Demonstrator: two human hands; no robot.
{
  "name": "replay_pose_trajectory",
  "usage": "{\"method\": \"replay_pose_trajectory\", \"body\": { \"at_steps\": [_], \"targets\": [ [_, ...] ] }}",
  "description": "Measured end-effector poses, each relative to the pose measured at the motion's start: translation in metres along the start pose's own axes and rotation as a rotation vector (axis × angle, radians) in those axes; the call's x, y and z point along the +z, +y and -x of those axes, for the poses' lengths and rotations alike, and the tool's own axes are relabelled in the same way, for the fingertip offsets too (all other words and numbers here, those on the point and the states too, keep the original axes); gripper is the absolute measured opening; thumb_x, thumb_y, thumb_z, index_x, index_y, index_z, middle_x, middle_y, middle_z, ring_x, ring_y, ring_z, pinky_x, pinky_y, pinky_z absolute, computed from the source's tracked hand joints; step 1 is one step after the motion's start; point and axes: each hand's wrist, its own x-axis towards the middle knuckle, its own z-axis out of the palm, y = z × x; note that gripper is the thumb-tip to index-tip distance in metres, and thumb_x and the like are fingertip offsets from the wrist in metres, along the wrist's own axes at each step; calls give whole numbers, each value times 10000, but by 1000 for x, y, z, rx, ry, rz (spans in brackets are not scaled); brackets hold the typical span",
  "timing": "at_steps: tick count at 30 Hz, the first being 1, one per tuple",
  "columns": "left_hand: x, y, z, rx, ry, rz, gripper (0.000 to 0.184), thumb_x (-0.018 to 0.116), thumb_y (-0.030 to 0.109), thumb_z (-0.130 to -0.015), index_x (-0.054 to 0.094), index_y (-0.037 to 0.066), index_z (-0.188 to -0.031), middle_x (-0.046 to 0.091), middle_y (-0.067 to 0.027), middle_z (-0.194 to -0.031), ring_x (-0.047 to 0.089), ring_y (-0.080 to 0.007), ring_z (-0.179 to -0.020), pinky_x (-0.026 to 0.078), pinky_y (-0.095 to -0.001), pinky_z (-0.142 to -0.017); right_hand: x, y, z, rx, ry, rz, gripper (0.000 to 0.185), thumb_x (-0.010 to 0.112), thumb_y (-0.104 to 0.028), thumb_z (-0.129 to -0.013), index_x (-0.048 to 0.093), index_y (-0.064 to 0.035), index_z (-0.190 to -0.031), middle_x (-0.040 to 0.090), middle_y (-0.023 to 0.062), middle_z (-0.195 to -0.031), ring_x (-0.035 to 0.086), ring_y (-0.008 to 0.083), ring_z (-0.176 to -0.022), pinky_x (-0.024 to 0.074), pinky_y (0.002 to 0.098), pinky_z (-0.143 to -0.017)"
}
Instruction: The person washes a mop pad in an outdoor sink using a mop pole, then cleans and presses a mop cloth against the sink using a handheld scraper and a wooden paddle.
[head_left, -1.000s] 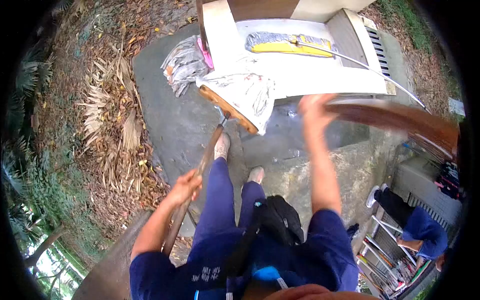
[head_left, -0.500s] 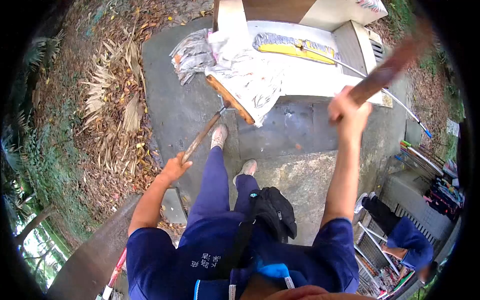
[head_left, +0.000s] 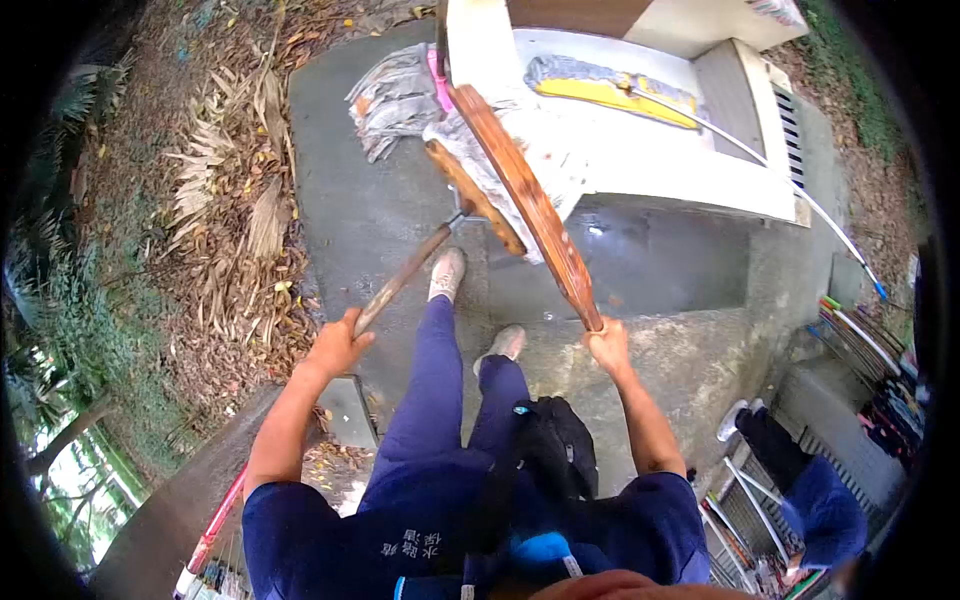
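Note:
My left hand (head_left: 338,348) is closed around the wooden handle of a mop (head_left: 405,275). Its wooden head bar (head_left: 470,192) slants over the ground, with whitish mop cloth (head_left: 572,160) spread beyond it. In my right hand (head_left: 608,345) is the narrow end of a long reddish-brown wooden paddle (head_left: 530,205). The paddle lies across the view over the mop cloth, close to the head bar; whether it touches the cloth I cannot tell. A greyish bundle of mop strips (head_left: 385,105) lies left of the cloth, beside a pink strip (head_left: 438,80).
A yellow-backed flat mop (head_left: 610,97) with a long pole rests on the white basin (head_left: 690,185). Wet concrete (head_left: 350,225) lies underfoot, with dry leaves (head_left: 225,200) at the left. Another person (head_left: 822,510) is at the lower right, near racks of poles.
My right hand has swung down and leftward from a raised position, bringing the paddle over the mop cloth. My left hand keeps its grip on the mop handle, nearly still.

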Motion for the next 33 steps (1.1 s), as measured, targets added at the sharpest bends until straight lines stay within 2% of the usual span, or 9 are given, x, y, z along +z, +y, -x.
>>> {"method": "replay_pose_trajectory", "body": {
  "at_steps": [6,12,15,17,18,21,23,25,33],
  "targets": [
    [14,5,-15,111,114,-114,430,624,242,-760,439,43,-1093,599,-236,-810,590,-398,-807,466,-468,-694,-187,-175,3,-301,444,-618,168,659,-116,-621,524,-22,-655,533,19,-616,461,92,-523,391,281,-467],
    [23,29,-45,54,-12,1,366,597,228,-774,413,4,-997,587,-275,-779,573,-443,-785,459,-493,-689,-176,-273,-74,-899,541,-1272,242,579,20,-724,388,-54,-595,416,16,-480,422,90,-385,366,246,-385],
    [9,42,-40,-21,-63,-95,400,598,222,-783,390,-14,-1030,582,-296,-803,568,-452,-799,455,-511,-715,4,-99,-109,-320,664,-508,223,598,-95,-668,589,39,-845,620,213,-758,614,358,-763,462,422,-665],
    [1,27,-42,25,-72,-79,405,593,215,-791,390,-11,-1059,573,-309,-801,564,-455,-792,458,-508,-697,72,24,-57,73,21,-98,241,561,-71,-657,595,-2,-886,602,264,-846,568,421,-867,454,434,-712],
    [-17,38,-34,38,-137,-62,399,592,208,-794,397,-17,-1059,574,-305,-794,576,-446,-769,467,-490,-687,83,46,-33,26,41,-48,192,558,-81,-642,589,2,-812,603,220,-690,612,371,-734,470,409,-657],
    [-83,83,-7,149,-218,42,332,582,206,-810,445,-8,-1024,573,-185,-688,595,-309,-592,486,-391,-531,19,8,26,211,15,-327,101,558,-67,-632,561,8,-699,540,130,-529,569,261,-503,463,362,-511],
    [-154,148,12,-205,-550,443,274,582,201,-813,472,19,-985,482,-42,-616,503,-141,-485,420,-294,-399,-19,-8,59,438,-267,-764,55,561,-44,-623,514,-23,-605,495,70,-505,475,141,-428,413,325,-414],
    [-192,179,19,-194,-573,604,211,573,171,-815,464,39,-937,398,19,-600,412,-64,-441,344,-235,-338,-25,-4,88,502,-274,-955,107,567,-20,-611,482,-62,-559,472,34,-481,433,119,-372,351,295,-345],
    [-265,295,10,79,-483,703,161,560,125,-813,407,75,-817,415,18,-644,382,-43,-442,340,-219,-339,-76,-118,97,459,-43,-1265,112,538,-10,-625,459,-42,-553,427,20,-457,400,117,-353,347,269,-332]
  ]
}}
